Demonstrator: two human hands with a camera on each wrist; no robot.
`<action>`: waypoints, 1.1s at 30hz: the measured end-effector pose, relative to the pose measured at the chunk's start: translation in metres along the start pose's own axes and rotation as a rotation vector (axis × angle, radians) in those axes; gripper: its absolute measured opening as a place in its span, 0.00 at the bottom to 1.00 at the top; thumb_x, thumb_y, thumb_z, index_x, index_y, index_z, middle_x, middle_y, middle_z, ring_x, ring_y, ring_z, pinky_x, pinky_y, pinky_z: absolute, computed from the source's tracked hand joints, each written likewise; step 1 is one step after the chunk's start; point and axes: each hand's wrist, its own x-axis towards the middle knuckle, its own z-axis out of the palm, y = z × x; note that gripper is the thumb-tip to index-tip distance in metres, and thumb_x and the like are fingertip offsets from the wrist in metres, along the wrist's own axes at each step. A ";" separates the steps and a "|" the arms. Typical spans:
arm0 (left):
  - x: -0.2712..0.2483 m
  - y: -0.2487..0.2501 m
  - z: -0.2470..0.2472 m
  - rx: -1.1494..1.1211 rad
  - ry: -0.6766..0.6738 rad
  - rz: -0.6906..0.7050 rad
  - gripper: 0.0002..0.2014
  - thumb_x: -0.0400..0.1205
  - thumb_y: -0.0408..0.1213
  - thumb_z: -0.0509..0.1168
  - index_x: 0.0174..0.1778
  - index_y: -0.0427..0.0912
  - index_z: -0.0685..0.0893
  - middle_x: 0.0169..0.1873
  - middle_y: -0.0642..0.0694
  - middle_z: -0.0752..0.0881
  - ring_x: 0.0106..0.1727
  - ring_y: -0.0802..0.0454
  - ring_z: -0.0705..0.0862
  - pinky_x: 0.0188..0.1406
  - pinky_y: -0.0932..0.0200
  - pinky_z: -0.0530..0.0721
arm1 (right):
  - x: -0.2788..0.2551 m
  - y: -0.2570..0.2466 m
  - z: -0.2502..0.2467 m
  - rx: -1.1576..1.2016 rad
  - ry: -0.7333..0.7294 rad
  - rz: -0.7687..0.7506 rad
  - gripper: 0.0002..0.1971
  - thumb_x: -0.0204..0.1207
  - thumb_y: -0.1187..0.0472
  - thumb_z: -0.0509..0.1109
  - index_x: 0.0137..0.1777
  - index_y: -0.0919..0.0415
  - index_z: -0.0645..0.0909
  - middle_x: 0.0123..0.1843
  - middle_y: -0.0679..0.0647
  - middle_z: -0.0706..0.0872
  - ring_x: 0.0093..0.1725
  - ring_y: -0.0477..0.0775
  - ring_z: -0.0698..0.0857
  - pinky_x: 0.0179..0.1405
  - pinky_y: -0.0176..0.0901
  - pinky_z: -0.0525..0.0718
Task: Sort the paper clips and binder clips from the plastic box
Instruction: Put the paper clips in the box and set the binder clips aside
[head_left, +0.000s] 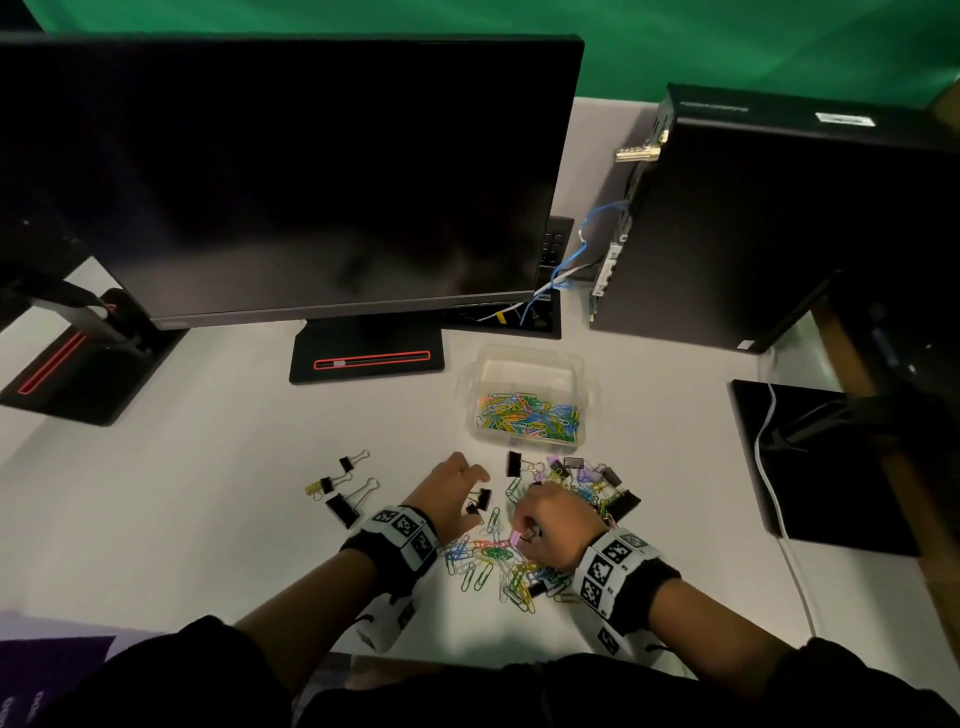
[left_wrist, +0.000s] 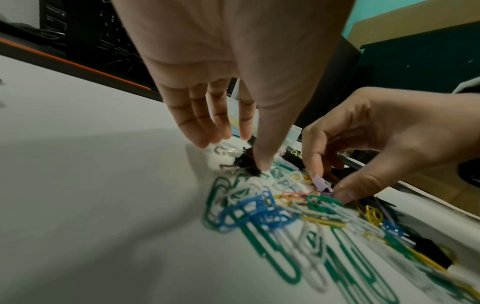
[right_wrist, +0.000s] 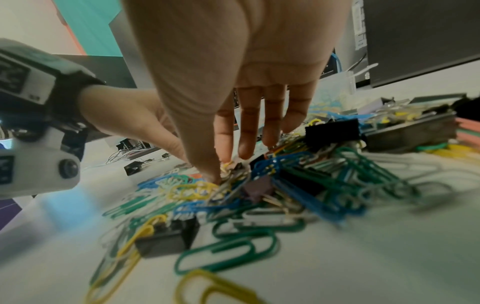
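— Well, what lies farthest left on the worktop (head_left: 208, 467)?

— A small group of sorted binder clips (head_left: 343, 488), black ones with a yellow one among them, set apart from everything else.

— And next to them?

— The left hand (head_left: 452, 491), lowered onto a black binder clip (left_wrist: 246, 162). Its thumb and forefinger pinch that clip against the worktop, while the other fingers (left_wrist: 197, 123) hang straight beside it.

— What is under the two hands?

— A loose heap of coloured paper clips (head_left: 493, 561), green, blue, yellow and white, with more binder clips mixed in towards the right.

— The right hand?

— The right hand (head_left: 556, 519) sits over the middle of that heap. In the left wrist view its thumb and forefinger pinch a small lilac binder clip (left_wrist: 322, 184); the remaining fingers point down, straight.

— And the plastic box?

— The plastic box (head_left: 524, 364) stands just behind the heap, right of the monitor base (head_left: 366, 358), with a layer of coloured paper clips in its bottom. A black computer case (head_left: 753, 218) is farther right.
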 end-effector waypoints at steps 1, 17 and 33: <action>0.002 0.000 0.000 0.008 -0.022 0.005 0.24 0.76 0.38 0.68 0.69 0.44 0.73 0.64 0.41 0.72 0.64 0.44 0.75 0.66 0.55 0.73 | 0.000 0.000 0.000 -0.006 -0.002 -0.001 0.08 0.68 0.58 0.70 0.46 0.58 0.82 0.51 0.56 0.83 0.55 0.55 0.77 0.48 0.42 0.75; 0.002 -0.015 -0.006 -0.115 0.042 -0.035 0.14 0.77 0.28 0.63 0.58 0.41 0.76 0.49 0.48 0.74 0.46 0.51 0.74 0.52 0.56 0.75 | -0.043 0.063 -0.037 0.188 0.149 0.363 0.04 0.67 0.60 0.73 0.37 0.49 0.83 0.29 0.45 0.83 0.34 0.46 0.82 0.29 0.26 0.70; -0.009 -0.030 -0.004 -0.015 0.022 -0.072 0.16 0.72 0.45 0.73 0.51 0.43 0.81 0.48 0.52 0.68 0.44 0.53 0.74 0.46 0.63 0.71 | -0.011 0.014 -0.031 0.091 0.149 0.121 0.12 0.70 0.66 0.66 0.52 0.57 0.81 0.56 0.55 0.80 0.61 0.56 0.77 0.58 0.47 0.78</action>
